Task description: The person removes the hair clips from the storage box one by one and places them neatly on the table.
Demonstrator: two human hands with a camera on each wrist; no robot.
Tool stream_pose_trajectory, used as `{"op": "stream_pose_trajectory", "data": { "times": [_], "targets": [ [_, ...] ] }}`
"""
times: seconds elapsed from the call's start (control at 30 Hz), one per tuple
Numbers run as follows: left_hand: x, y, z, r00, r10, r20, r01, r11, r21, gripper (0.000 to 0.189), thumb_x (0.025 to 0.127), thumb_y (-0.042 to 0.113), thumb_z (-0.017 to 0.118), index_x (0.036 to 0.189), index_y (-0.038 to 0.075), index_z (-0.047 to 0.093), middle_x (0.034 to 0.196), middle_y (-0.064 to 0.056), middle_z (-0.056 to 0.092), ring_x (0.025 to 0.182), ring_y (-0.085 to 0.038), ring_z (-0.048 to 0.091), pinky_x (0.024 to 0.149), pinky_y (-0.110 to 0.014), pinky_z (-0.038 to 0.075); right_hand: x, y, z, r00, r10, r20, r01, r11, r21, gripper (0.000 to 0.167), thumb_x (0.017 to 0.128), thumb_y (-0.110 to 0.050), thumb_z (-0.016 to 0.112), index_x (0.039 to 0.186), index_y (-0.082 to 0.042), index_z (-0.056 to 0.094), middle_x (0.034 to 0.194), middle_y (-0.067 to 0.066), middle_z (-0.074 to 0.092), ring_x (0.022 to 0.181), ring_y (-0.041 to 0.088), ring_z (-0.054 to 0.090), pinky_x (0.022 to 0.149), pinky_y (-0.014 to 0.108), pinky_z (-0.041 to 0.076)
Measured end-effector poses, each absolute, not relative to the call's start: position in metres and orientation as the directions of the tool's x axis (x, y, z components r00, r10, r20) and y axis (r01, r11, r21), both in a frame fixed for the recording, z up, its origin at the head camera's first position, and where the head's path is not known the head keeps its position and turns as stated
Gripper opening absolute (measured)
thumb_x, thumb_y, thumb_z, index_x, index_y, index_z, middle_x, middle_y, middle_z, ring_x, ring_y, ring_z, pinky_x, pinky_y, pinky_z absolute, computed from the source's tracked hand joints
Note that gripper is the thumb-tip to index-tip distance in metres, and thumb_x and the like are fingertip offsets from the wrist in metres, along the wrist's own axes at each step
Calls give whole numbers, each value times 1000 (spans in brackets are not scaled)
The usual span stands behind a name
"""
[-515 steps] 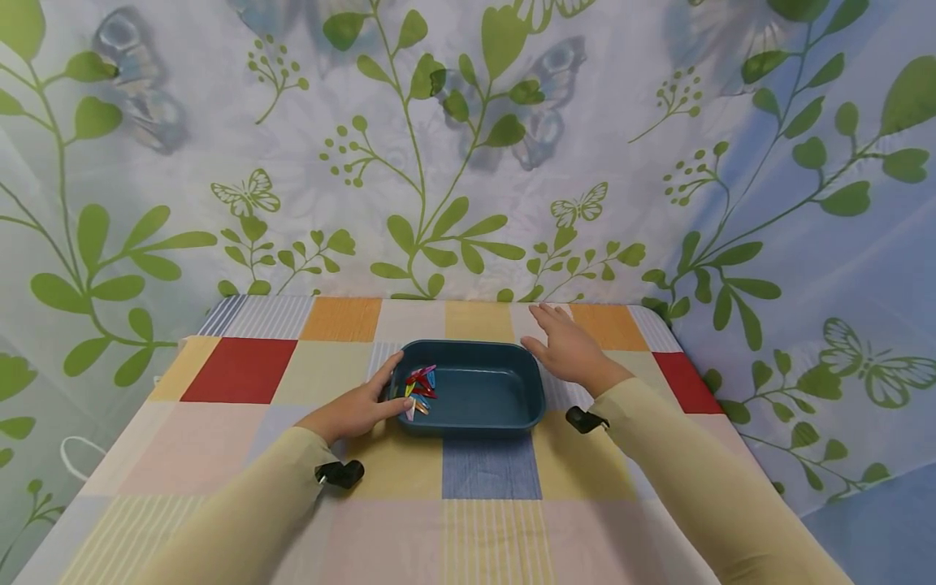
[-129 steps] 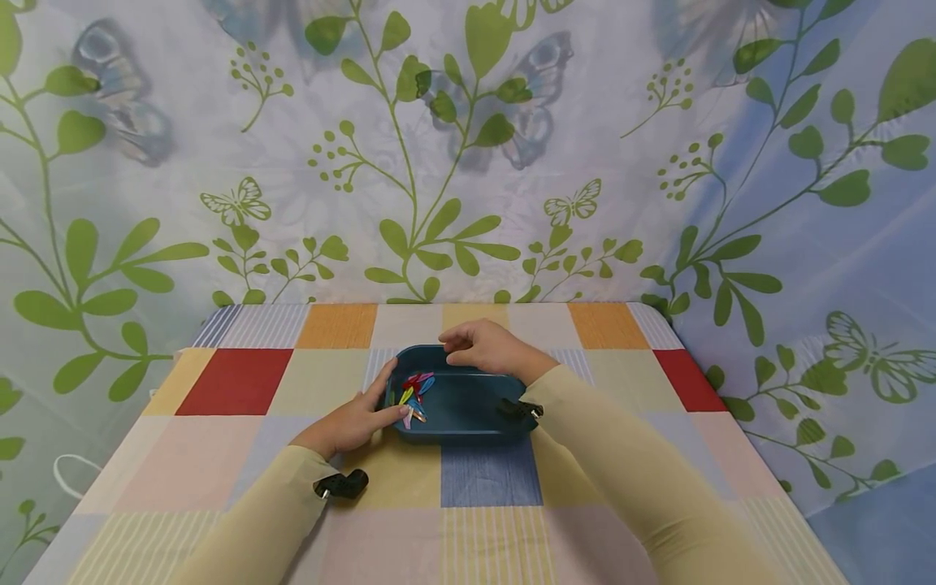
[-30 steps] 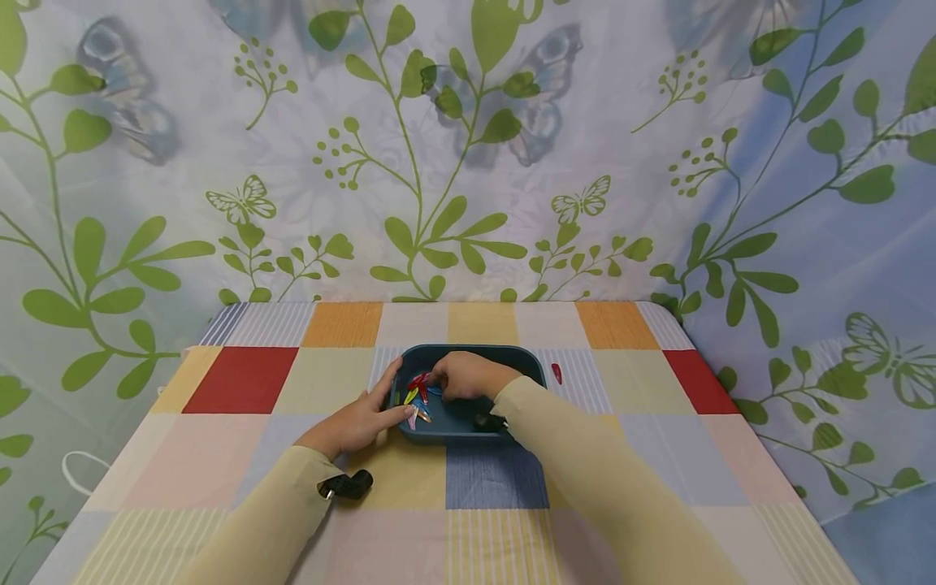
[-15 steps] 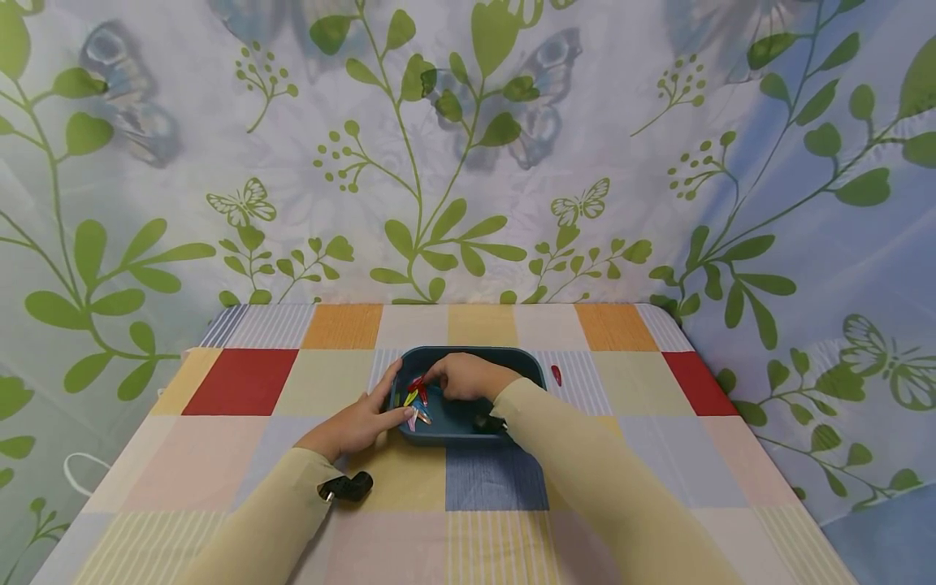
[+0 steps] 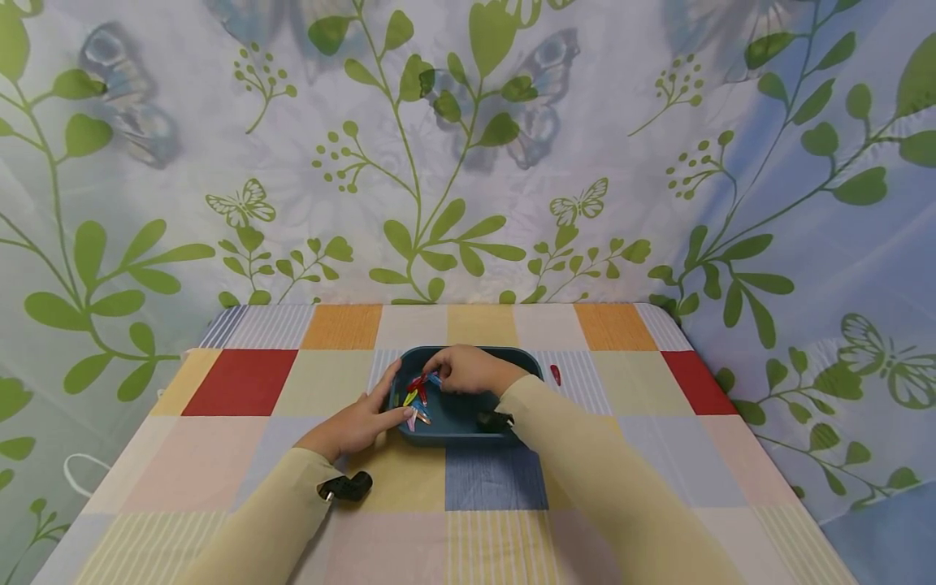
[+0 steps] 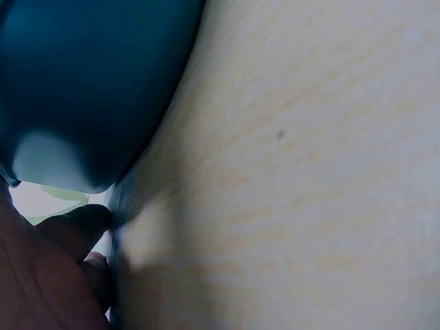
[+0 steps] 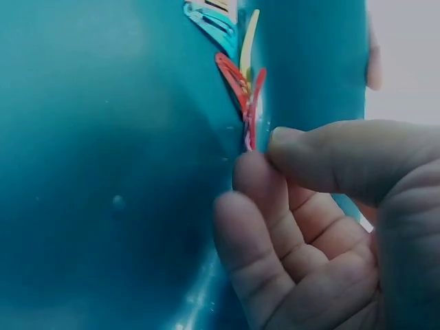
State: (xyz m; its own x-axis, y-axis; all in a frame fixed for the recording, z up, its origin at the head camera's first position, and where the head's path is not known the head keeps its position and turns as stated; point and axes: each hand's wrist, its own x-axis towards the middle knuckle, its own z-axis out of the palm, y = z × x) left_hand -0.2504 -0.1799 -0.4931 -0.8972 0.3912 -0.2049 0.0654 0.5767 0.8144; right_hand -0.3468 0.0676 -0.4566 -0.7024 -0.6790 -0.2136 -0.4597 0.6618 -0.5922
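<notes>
Snap hair clips (image 5: 411, 397) in red, yellow, blue and pink lie in a loose heap at the left end of a dark teal tray (image 5: 468, 439). My right hand (image 5: 475, 370) reaches into the tray, thumb and forefinger pinching a blue hair clip (image 5: 435, 379). In the right wrist view the fingertips hide this clip; a red hair clip (image 7: 232, 77) and a yellow hair clip (image 7: 249, 48) show just beyond them. My left hand (image 5: 353, 424) rests against the tray's left end, fingers extended along its outside and thumb over the rim.
A single red hair clip (image 5: 556, 374) lies on the table just right of the tray. The patchwork tablecloth (image 5: 497, 479) covers the table, and a leaf-printed curtain (image 5: 468, 162) hangs behind it. A white cord (image 5: 76, 471) loops beside the left edge.
Since about four seconds ago a red hair clip has come to lie right of the tray. In the last half second my right hand has risen slightly, pinching the blue clip. My left hand stays.
</notes>
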Motion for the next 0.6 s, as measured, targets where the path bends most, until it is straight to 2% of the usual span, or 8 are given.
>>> {"op": "stream_pose_trajectory", "data": {
  "times": [0.23,0.4,0.6],
  "targets": [
    [-250,-178,-493,-895,386,-223,49,583,811,92,103,57,58,168,44,-6,179,-7,9,161,-52,3,127,-70,-7,-345,75,-446,-705,-680,-201,-426,632,-647,43,98,-4,68,141,-8,67,77,-1,72,65,12,61,59,25,49],
    [-250,-178,-493,-897,369,-245,27,599,801,93,103,60,57,168,46,-7,179,-6,6,160,-55,-4,126,-74,-4,-343,81,-439,-719,-668,-190,-407,627,-665,43,101,-6,66,143,-11,66,86,11,77,68,14,64,59,25,47],
    [-249,-177,-492,-900,360,-246,22,600,800,92,103,59,58,168,46,-7,179,-7,6,160,-54,-5,125,-75,-3,-342,88,-432,-729,-669,-145,-423,607,-673,45,101,-7,66,146,-10,64,95,16,79,70,14,66,63,26,51]
  ]
}}
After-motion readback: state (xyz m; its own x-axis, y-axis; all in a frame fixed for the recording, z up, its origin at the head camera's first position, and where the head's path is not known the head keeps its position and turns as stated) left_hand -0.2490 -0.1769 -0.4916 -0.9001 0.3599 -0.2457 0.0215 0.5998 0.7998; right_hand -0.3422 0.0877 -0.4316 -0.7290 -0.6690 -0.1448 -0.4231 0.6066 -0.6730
